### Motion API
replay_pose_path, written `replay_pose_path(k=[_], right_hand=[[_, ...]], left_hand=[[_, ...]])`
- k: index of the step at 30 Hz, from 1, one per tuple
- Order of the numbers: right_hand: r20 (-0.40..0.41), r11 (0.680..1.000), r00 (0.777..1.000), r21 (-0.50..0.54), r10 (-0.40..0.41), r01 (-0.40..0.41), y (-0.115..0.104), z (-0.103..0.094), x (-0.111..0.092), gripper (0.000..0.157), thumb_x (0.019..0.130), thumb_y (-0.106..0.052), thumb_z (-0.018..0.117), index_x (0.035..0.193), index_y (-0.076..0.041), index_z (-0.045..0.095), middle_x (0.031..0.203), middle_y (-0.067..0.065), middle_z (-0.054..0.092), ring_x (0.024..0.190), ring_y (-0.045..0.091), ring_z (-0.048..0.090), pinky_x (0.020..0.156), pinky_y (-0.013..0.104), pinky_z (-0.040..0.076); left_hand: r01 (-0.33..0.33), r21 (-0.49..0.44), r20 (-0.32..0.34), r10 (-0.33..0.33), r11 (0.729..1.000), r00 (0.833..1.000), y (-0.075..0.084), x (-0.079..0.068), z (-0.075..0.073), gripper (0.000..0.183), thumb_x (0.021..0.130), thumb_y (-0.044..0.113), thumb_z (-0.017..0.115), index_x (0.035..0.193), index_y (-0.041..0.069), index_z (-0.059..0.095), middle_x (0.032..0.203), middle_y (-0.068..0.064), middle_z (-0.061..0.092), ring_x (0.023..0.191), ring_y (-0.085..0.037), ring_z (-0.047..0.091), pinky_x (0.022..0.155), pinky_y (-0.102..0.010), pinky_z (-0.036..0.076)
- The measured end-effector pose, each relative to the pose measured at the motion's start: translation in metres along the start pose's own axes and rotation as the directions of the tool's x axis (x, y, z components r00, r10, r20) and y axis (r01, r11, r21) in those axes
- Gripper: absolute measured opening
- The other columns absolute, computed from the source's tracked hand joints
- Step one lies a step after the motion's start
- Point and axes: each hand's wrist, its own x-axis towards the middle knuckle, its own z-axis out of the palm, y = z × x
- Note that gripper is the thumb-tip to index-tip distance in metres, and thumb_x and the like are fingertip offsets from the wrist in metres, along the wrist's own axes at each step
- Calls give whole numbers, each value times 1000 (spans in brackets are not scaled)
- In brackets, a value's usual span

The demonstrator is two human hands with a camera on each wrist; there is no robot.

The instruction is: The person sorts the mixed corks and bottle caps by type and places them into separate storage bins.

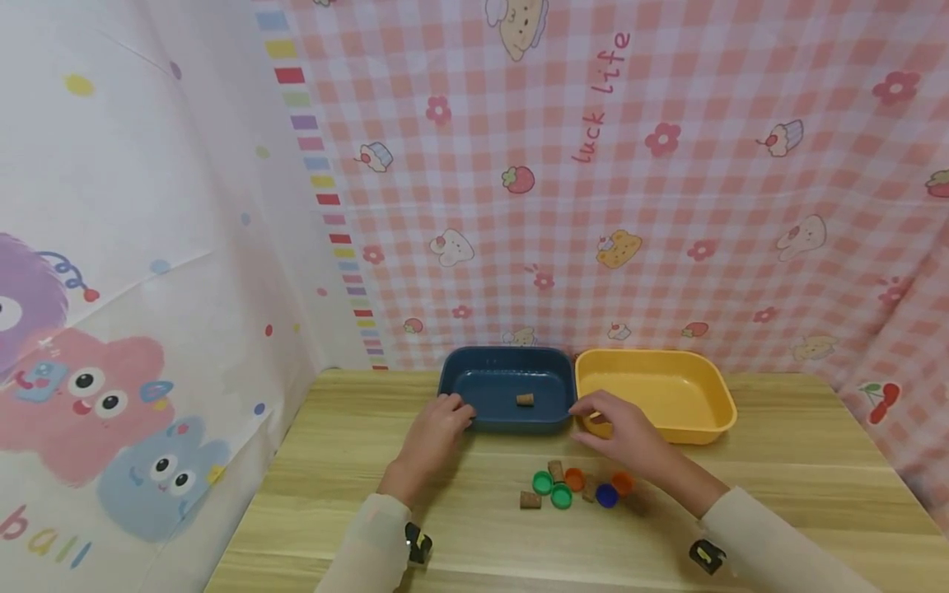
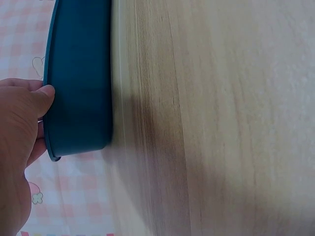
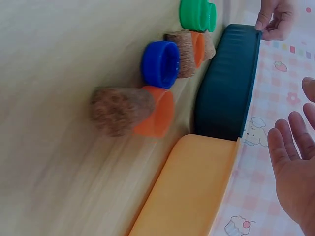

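My left hand (image 1: 437, 428) pinches the rim of the dark blue tray (image 2: 78, 73) at its near left corner, thumb outside the wall. One cork stopper (image 1: 525, 399) lies inside that tray. Over the spot where the blue tray meets the yellow tray (image 1: 712, 412), my right hand (image 1: 619, 428) hovers with loosely bent fingers. The right wrist view shows its fingers (image 3: 298, 128) spread, holding nothing. On the table nearer me are green bottle caps (image 1: 561, 496), orange caps (image 1: 574, 479), a blue cap (image 1: 606, 495) and several corks (image 1: 530, 500).
Both trays stand side by side at the back of the wooden table (image 1: 311, 494), against a pink checked cloth (image 1: 474, 206). A white printed cloth (image 1: 185, 329) hangs on the left. In the right wrist view, a slightly blurred cork (image 3: 118, 110) overlaps an orange cap.
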Motion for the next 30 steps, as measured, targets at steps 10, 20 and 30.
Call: replay_pose_path(k=[10,20,30], right_hand=[[-35,1000,999,1,-12,12,10,-2,-22,29,86,-11,84,112,-12,71,111,5,71,102,29,69,88,40,60],[-44,1000,999,-31,-5,4,15,-7,-47,31,84,-9,85,111,-15,71,111,3,71,100,12,67,83,37,61],[-9,994,997,-78,70,-71,23,-9,-74,35,84,-15,86,115,-12,70,111,0,68,99,23,68,81,34,61]], left_hand=[[-1,0,-27,1,1000,1000,0,-1,1,6,91,8,76,97,11,75,85,-1,62,76,-21,57,72,-35,51],[-11,-3,-13,11,1000,1000,-1,-1,1,5,97,11,71,99,10,76,88,-2,63,78,-21,57,73,-35,51],[-19,-1,-24,19,1000,1000,-1,0,0,5,97,12,72,98,10,76,87,-1,63,77,-20,57,72,-34,51]])
